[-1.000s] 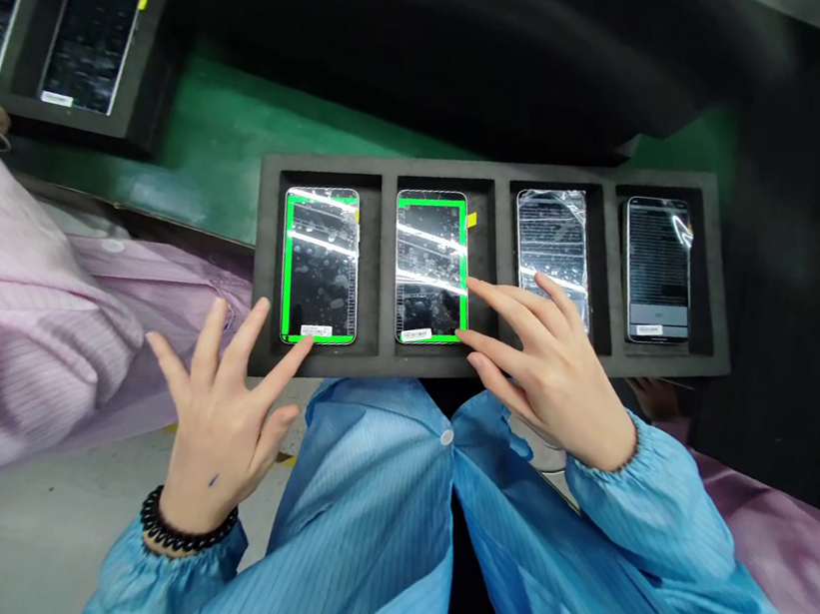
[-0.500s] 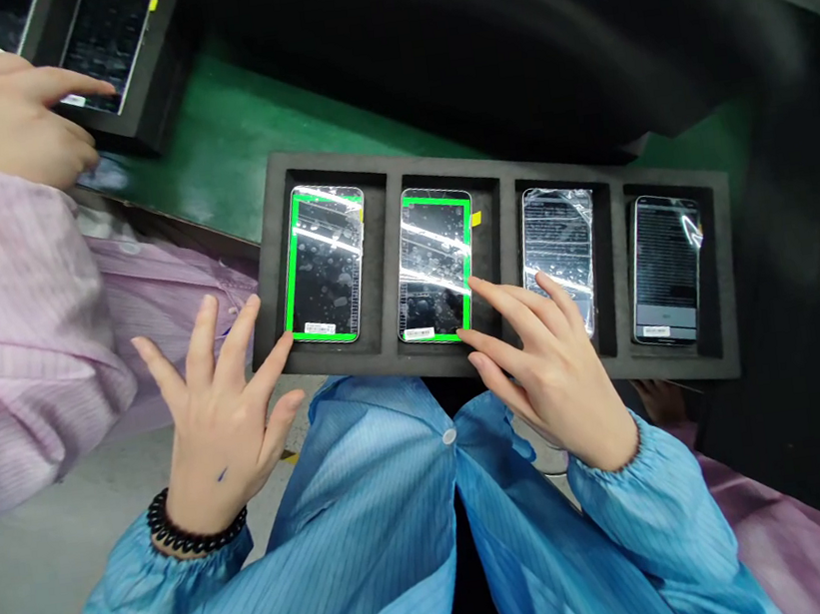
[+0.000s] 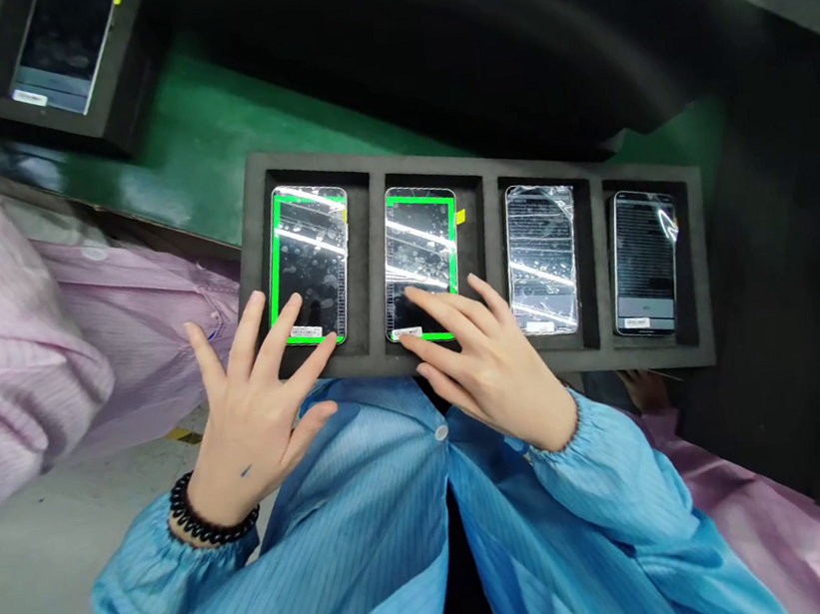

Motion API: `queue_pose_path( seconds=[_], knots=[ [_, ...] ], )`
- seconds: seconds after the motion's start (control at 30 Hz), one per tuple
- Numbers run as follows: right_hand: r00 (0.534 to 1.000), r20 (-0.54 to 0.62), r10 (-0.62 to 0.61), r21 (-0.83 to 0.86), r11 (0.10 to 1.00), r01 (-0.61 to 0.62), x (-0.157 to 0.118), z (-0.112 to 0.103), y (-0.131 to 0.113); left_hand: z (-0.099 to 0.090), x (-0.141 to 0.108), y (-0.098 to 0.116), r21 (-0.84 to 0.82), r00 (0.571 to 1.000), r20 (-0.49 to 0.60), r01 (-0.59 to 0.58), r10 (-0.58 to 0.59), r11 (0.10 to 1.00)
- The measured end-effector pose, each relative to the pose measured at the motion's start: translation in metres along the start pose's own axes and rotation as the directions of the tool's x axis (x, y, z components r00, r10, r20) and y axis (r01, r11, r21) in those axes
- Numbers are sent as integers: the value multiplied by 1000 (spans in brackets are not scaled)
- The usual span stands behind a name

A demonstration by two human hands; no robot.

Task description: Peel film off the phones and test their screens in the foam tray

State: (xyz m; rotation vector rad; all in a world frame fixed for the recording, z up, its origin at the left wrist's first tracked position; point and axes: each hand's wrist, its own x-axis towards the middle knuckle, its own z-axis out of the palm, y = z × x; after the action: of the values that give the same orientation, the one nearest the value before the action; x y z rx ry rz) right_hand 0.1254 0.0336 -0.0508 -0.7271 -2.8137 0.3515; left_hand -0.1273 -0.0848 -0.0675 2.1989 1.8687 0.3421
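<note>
While lit, phone point(image 3: 421, 245) under right grip point(image 3: 498, 371)

Glossy green tabletop point(image 3: 196, 144); grey floor point(image 3: 24, 589) (concrete, perhaps).

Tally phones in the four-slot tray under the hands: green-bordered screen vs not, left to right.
Green-bordered: 2 (first phone, second phone)
Not green-bordered: 2 (third phone, fourth phone)
Total: 4
</note>
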Motion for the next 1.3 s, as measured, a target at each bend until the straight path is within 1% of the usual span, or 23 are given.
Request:
queue_pose_path(
  seconds=[0.2, 0.47, 0.7, 0.83, 1.03, 1.3],
  knots=[
    [998, 47, -30, -2, 1000, 30, 14, 7, -3, 0, 0, -1, -21, 1000, -12, -3, 2, 1000],
    [1000, 20, 1, -49, 999, 0, 22, 7, 4, 0, 1, -2, -5, 1000, 4, -9, 9, 1000],
    [995, 46, -84, -7, 996, 84, 20, 3, 1, -1, 2, -4, -29, 1000, -2, -19, 19, 999],
    [994, 55, -98, -4, 995, 98, 20, 2, 1, 0, 3, -5, -37, 1000, 1, -31, 31, 999],
    [996, 60, -72, -53, 996, 75, 27, 2, 8, 2, 13, -9, -7, 999, 19, -42, 43, 999],
    [994, 95, -51, -104, 993, 61, 38, 0, 17, -1, 29, -15, 25, 998, 32, -57, 56, 998]
  ],
)
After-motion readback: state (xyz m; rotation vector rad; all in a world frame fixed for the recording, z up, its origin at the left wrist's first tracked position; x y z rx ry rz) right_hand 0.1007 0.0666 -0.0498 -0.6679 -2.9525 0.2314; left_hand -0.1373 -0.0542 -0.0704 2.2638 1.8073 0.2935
